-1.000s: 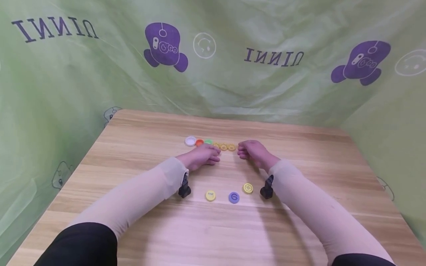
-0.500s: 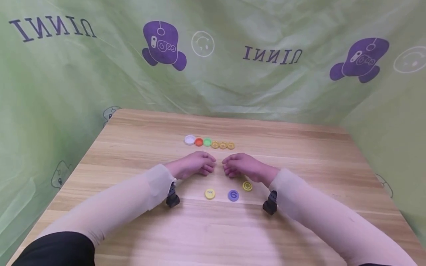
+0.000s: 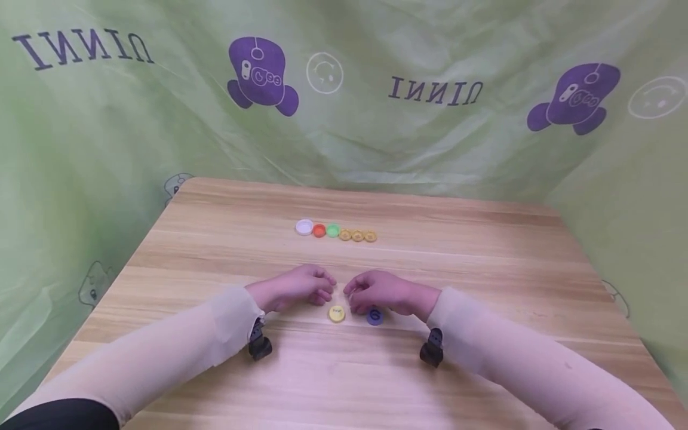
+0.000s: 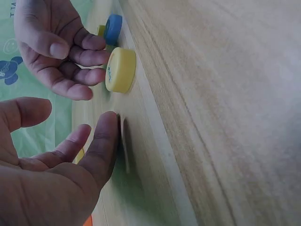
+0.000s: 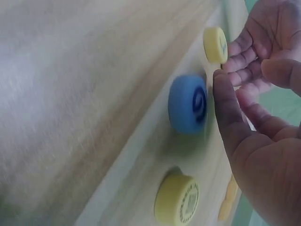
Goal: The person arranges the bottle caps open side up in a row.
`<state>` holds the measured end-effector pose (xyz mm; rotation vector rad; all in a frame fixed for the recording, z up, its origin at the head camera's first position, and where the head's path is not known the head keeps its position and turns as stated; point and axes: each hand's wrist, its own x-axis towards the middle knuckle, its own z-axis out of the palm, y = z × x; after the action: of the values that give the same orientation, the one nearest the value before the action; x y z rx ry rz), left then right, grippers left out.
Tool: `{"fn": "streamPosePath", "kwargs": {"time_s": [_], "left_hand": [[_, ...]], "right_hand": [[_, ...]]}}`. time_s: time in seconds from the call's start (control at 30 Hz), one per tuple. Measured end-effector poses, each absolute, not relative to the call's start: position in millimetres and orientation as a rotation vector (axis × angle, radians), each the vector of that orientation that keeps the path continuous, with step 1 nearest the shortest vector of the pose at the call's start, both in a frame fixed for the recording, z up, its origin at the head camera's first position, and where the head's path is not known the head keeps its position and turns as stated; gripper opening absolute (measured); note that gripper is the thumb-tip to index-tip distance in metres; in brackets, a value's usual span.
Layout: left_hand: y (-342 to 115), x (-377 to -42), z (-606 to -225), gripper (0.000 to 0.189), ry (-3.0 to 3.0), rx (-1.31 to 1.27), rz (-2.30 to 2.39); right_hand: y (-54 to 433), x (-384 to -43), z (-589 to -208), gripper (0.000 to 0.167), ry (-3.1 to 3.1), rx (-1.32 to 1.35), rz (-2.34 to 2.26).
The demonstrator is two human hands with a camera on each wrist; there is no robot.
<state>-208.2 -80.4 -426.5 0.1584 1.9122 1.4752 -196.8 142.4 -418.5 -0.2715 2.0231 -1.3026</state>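
Observation:
A pale yellow bottle cap [image 3: 337,314] lies on the table just in front of both hands' fingertips. My left hand [image 3: 295,287], fingers relaxed, is left of it, resting near the wood and holding nothing. On the other side, my right hand [image 3: 384,292] hovers with loosely bent fingers and no object in its grasp. A blue bottle cap [image 5: 187,103] with a dark swirl lies close by the right hand, which partly covers it in the head view. Another yellow cap [image 5: 177,200] with printed text shows in the right wrist view; the right hand hides it from the head camera.
Farther back, touching caps form a row: white [image 3: 304,227], red [image 3: 319,230], green [image 3: 333,230] and three gold ones [image 3: 357,236]. The wooden table [image 3: 484,251] meets a green printed curtain [image 3: 344,143] at its back and sides.
Both hands have drawn back from the row of caps toward the person, coming near the loose caps. The row stays in place. The right hand now covers one yellow cap in the head view.

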Motion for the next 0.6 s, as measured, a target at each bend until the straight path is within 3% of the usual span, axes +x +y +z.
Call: {"fn": "streamPosePath", "kwargs": {"time_s": [0.6], "left_hand": [[-90.7,-178.7,-420.7,0.03,1.81,0.109,1.548]], "right_hand": [[128.2,-180.0,-417.6,0.032,2.151,-0.342,-1.193]]}}
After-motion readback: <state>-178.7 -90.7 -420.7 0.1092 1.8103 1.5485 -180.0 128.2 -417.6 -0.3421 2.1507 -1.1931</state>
